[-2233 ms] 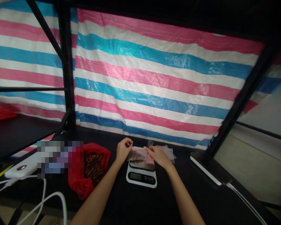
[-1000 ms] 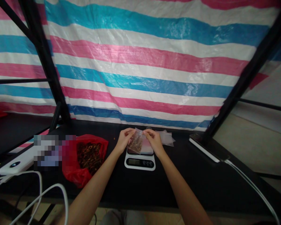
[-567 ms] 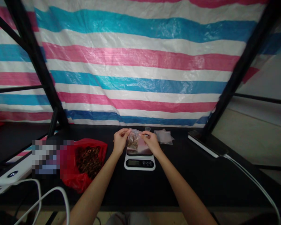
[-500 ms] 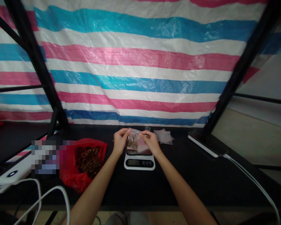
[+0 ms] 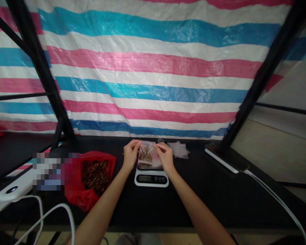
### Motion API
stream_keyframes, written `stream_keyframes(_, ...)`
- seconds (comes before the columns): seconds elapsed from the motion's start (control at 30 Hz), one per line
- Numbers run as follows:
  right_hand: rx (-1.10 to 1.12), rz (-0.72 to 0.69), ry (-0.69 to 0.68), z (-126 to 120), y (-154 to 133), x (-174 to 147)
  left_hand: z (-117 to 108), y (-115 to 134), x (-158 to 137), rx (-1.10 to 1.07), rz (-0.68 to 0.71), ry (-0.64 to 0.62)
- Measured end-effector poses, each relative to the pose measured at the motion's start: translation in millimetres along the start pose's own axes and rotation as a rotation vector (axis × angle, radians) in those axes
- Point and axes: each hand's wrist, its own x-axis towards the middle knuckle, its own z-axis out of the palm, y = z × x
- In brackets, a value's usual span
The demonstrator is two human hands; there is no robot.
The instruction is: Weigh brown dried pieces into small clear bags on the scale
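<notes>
Between my two hands a small clear zip bag (image 5: 146, 154) is stretched by its top edge, with brown dried pieces inside. My left hand (image 5: 131, 153) pinches its left top corner, and my right hand (image 5: 165, 156) pinches the right one. The bag is over the plate of a white kitchen scale (image 5: 151, 182); whether it rests on the plate I cannot tell. The scale's display is too dim to read. To the left of my left forearm, an opened red plastic bag (image 5: 84, 200) holds a heap of similar brown pieces (image 5: 95, 175).
Several flat clear bags (image 5: 180, 150) and a small clear cup (image 5: 160, 140) lie behind the scale. A phone (image 5: 226, 158) with a white cable is at the right, a white device (image 5: 14, 190) with cables at the left. Black posts and a striped sheet (image 5: 153, 61) bound the black table.
The zip bag now hangs flatter and more squarely between my hands, its top edge pulled straighter. My right hand has shifted very slightly; both hands keep their hold.
</notes>
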Motion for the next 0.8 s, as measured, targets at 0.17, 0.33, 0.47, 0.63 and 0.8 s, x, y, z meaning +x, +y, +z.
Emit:
stream_keyframes(0.17,-0.005,-0.016,0.002,0.5,-2.0,-1.7,-1.3,-0.8,-0.5,0.095,0.051,0.007)
stream_keyframes(0.33,-0.017,-0.025,0.005,1.5,-3.2,-1.3,-1.2,-2.6,-0.8,0.125,0.087,-0.007)
stream_keyframes(0.47,-0.007,-0.015,-0.003,1.2,-4.4,-0.7,1.5,1.2,-3.3,0.067,0.045,-0.046)
stream_keyframes(0.63,-0.082,-0.036,-0.046,-0.2,-3.4,0.1,6.1,0.0,-5.6,-0.008,0.056,-0.04)
stream_keyframes(0.8,-0.151,-0.054,-0.04,0.6,-0.2,0.6,7.2,-5.8,-4.1,-0.002,0.027,-0.01)
